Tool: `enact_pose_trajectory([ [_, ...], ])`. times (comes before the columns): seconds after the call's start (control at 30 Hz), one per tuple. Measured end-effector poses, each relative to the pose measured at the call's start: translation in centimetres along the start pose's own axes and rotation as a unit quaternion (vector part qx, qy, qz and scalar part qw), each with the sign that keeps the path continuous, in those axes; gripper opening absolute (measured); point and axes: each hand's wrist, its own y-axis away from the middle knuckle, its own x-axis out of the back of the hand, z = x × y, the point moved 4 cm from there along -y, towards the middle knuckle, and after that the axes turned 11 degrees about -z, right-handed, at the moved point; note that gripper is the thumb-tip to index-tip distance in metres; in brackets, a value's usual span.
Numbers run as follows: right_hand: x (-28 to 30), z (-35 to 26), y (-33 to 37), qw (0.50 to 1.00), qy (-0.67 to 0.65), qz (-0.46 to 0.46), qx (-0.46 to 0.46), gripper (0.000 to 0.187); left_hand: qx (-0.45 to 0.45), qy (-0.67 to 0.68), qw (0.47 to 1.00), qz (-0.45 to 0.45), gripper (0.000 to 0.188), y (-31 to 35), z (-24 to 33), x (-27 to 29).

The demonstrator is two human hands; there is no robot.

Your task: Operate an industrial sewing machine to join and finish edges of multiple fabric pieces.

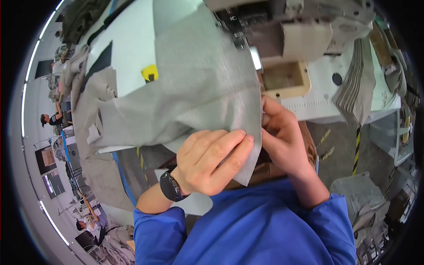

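Head view, and we're right over the cloth (198,75), a big grey piece sprawled across the white tabletop (132,53) and running up to the machine (304,20). Look at the left hand (210,161): it lies across the near part, back up, fingers together, their tips closed on the cloth just inside its right edge; the thumb is out of sight underneath. And the right hand (286,139) comes in from the other side, thumb and forefinger drawn narrow at that same edge, tips tucked partly behind it. How hard it grips, I can't tell.

Why two hands so close? My guess: a pinch from each side keeps that edge straight and the layers in line. The broad part is left spread on the tabletop, probably so its weight doesn't drag.

So where's the cloth? Mostly beyond and to the left of the hands, its edge passing between them, one pointed corner dangling below the left fingertips. Up top it comes just beside the machine's needle end; whether it sits under the foot, I can't make out. Off to the left, a yellow tape measure (150,72) sits by the cloth, presumably within reach for checking; grey strips (357,84) hang fanned at the right, well apart.
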Motion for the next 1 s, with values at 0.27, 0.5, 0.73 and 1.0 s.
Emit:
enact_pose_trajectory([
  [0.27, 0.6, 0.5, 3.6, 0.996, -0.029, -0.018, -0.081, 0.025, -0.026, -0.102, 0.994, 0.024, 0.023, 3.6, 2.1, -2.2],
  [0.5, 0.2, -0.4, 4.4, 0.996, -0.048, -0.010, -0.070, 0.027, -0.045, -0.123, 0.991, 0.014, 0.025, 3.0, 2.5, -1.5],
  [0.73, 0.2, -0.9, 4.9, 0.996, -0.005, -0.029, -0.084, 0.029, 0.024, 0.125, 0.991, -0.029, 0.025, 2.3, 0.7, -0.1],
  [1.0, 0.4, -1.3, -1.5, 0.974, 0.194, 0.024, 0.117, 0.028, 0.261, 0.262, 0.928, -0.038, 0.033, -2.0, -2.0, 4.7],
])
